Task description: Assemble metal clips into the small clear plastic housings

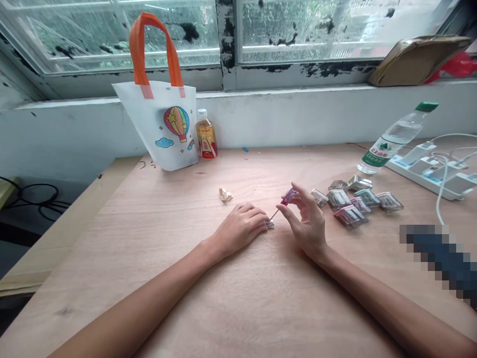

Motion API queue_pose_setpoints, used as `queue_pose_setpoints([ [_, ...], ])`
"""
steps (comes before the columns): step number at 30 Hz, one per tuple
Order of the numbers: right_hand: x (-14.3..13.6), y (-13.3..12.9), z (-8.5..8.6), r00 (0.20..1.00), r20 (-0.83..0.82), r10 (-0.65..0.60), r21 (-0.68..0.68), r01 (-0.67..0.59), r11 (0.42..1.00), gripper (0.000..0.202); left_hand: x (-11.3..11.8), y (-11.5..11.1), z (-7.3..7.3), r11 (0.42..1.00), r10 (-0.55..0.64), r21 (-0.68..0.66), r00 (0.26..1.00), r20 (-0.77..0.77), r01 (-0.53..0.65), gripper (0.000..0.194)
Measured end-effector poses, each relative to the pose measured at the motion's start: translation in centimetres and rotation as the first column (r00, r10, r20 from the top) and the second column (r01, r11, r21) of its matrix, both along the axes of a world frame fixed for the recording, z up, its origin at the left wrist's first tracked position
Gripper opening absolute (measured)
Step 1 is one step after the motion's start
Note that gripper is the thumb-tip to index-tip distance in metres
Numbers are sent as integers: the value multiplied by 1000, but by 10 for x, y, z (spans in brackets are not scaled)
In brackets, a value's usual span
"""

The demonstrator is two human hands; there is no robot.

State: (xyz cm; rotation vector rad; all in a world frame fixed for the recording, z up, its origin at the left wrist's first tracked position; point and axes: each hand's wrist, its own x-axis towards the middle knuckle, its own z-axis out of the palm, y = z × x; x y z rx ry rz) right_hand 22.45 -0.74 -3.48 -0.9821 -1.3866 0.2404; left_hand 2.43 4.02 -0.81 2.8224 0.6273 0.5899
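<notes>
My right hand [308,221] pinches the translucent purple-red handle of a small screwdriver [288,196] between thumb and fingers. The thin shaft slants down to the left, and its tip meets a small silvery piece [270,225] on the table. My left hand [242,224] lies palm down, its fingertips pressed together on that piece and partly covering it. What kind of piece it is, I cannot make out. Right of my right hand, several small clear plastic boxes [350,216] with grey, pink and green tints lie in a loose pile.
A crumpled beige scrap [225,194] lies beyond my left hand. Along the back stand a white bag [156,129] with orange handles and a tea bottle [206,136]. At right are a tilted water bottle [395,139], a power strip [421,176] with cables, and a blurred dark object [439,253].
</notes>
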Motion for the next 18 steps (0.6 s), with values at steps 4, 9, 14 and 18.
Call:
queue_pose_setpoints([
  [4,-1,0,2,997,-78,-4,42,8,999,59,0,-1,1,1000,14,-1,1000,-17,-14,19],
  [9,-3,-1,4,992,-121,38,78,-28,997,59,-1,-2,0,1000,9,-11,1000,-21,-9,20],
  [14,-5,-2,-1,993,-107,55,21,-53,998,60,-1,-2,0,1000,11,-12,1000,-25,-11,19],
  [18,-5,-3,-3,997,-70,41,0,-41,999,60,0,-1,1,1000,0,-21,1000,-14,0,18],
])
